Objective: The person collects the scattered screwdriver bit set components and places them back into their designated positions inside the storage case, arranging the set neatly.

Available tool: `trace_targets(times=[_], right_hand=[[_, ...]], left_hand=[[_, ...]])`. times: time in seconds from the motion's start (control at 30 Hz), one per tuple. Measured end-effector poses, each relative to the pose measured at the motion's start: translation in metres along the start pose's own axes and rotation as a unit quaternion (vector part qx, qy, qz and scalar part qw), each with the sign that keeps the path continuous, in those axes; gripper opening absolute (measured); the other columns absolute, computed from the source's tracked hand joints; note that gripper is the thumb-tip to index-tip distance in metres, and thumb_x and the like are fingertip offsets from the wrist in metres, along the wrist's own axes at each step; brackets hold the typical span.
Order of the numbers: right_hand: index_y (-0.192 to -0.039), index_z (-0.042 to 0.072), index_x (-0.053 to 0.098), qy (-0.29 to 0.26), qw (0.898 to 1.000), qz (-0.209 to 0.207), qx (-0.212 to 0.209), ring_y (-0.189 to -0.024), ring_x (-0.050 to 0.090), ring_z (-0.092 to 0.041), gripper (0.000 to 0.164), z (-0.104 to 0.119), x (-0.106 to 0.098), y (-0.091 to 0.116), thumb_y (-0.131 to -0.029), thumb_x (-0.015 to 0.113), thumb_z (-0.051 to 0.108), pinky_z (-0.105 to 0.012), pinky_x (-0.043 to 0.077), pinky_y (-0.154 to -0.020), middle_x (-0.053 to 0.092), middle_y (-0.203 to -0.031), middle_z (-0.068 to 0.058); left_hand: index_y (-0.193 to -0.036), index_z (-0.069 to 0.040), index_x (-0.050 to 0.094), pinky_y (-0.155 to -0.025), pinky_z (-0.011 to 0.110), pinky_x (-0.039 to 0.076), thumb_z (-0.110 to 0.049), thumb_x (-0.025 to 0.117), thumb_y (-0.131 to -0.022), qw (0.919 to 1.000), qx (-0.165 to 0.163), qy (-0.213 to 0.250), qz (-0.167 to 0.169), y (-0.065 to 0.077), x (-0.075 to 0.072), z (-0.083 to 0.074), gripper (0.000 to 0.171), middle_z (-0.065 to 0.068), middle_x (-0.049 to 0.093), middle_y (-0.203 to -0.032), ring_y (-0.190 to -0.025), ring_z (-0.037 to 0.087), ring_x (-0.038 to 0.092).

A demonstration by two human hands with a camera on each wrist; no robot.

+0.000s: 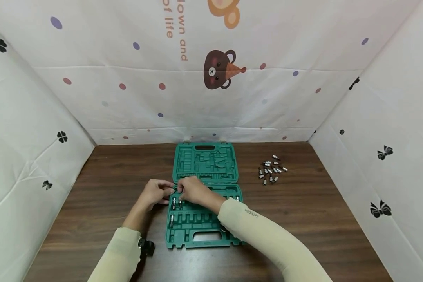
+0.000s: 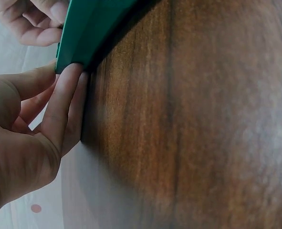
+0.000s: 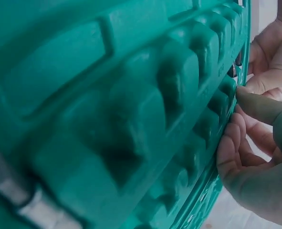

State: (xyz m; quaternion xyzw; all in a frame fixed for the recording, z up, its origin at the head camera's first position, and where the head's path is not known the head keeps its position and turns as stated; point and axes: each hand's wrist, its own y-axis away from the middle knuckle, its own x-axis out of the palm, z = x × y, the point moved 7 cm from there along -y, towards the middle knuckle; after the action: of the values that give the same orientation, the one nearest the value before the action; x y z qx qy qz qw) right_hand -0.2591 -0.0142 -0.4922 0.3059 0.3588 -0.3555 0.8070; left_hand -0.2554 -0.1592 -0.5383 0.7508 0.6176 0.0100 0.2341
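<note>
Left hand (image 1: 156, 192) holds green case (image 1: 201, 225), right hand (image 1: 194, 191) above.

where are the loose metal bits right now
In the head view, the loose metal bits lie clustered on the wooden table, right of the open green case, level with its lid.

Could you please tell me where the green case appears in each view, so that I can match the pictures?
Head: the case lies open, lower middle.
Left wrist: only part of it shows, at the top, left of centre.
Right wrist: it fills most of the picture, from the left edge.
Shared landmark: the left hand, at the case's left edge in head, lower left in left wrist, upper right in right wrist.
</note>
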Motion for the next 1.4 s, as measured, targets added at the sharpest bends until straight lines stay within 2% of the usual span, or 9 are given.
trace_targets(times=[0.17,0.43,0.77,0.93,1.13,1.4], right_hand=[[-0.103,0.012,0.072,-0.017,0.999,-0.002,-0.034,-0.080,0.059,-0.005,0.012,-0.002,-0.003,0.007,-0.094,0.079,0.017,-0.022,0.052,-0.073,0.066,-0.090,0.004],[-0.107,0.012,0.073,-0.032,0.998,-0.009,-0.054,-0.088,0.063,-0.007,0.015,-0.010,-0.011,0.022,-0.094,0.079,0.017,-0.024,0.054,-0.078,0.071,-0.099,0.001],[-0.115,0.009,0.072,-0.076,0.996,-0.027,-0.047,-0.097,0.066,-0.012,0.021,-0.025,-0.025,0.038,-0.095,0.077,0.014,-0.028,0.057,-0.085,0.072,-0.110,-0.007],[-0.116,0.006,0.071,-0.096,0.993,-0.050,-0.047,-0.097,0.066,-0.015,0.021,-0.034,-0.034,0.049,-0.096,0.075,0.013,-0.033,0.057,-0.086,0.072,-0.110,-0.008],[-0.119,0.005,0.069,-0.138,0.987,-0.071,-0.035,-0.099,0.065,-0.014,0.023,-0.049,-0.046,0.065,-0.098,0.073,0.015,-0.032,0.057,-0.085,0.071,-0.112,-0.009],[-0.121,0.006,0.070,-0.160,0.980,-0.120,-0.017,-0.099,0.067,-0.016,0.025,-0.074,-0.064,0.088,-0.099,0.072,0.017,-0.034,0.058,-0.085,0.071,-0.110,-0.007]], left_hand=[[-0.127,0.004,0.070,-0.067,0.037,0.065,-0.005,0.065,-0.101,1.0000,-0.002,-0.002,-0.002,0.001,0.000,0.002,0.027,0.023,0.070,-0.122,-0.088,0.017,0.071],[-0.124,0.002,0.072,-0.066,0.036,0.065,-0.004,0.066,-0.100,1.0000,-0.003,0.006,-0.006,-0.001,0.002,0.003,0.025,0.018,0.072,-0.114,-0.087,0.018,0.070],[-0.123,0.001,0.072,-0.067,0.037,0.065,-0.004,0.066,-0.100,0.9999,-0.004,0.001,-0.014,-0.001,0.000,0.003,0.024,0.018,0.071,-0.117,-0.090,0.017,0.071],[-0.125,0.000,0.072,-0.067,0.036,0.065,-0.004,0.066,-0.101,0.9999,-0.007,0.000,-0.016,-0.001,0.000,0.003,0.025,0.018,0.072,-0.116,-0.087,0.017,0.071],[-0.126,0.002,0.071,-0.067,0.036,0.065,-0.004,0.066,-0.100,0.9999,-0.005,0.004,-0.012,0.000,0.001,0.003,0.027,0.020,0.070,-0.119,-0.087,0.017,0.071],[-0.125,0.002,0.071,-0.067,0.036,0.065,-0.004,0.067,-0.100,0.9999,-0.005,0.005,-0.011,0.000,0.001,0.003,0.026,0.019,0.069,-0.117,-0.083,0.019,0.071]])
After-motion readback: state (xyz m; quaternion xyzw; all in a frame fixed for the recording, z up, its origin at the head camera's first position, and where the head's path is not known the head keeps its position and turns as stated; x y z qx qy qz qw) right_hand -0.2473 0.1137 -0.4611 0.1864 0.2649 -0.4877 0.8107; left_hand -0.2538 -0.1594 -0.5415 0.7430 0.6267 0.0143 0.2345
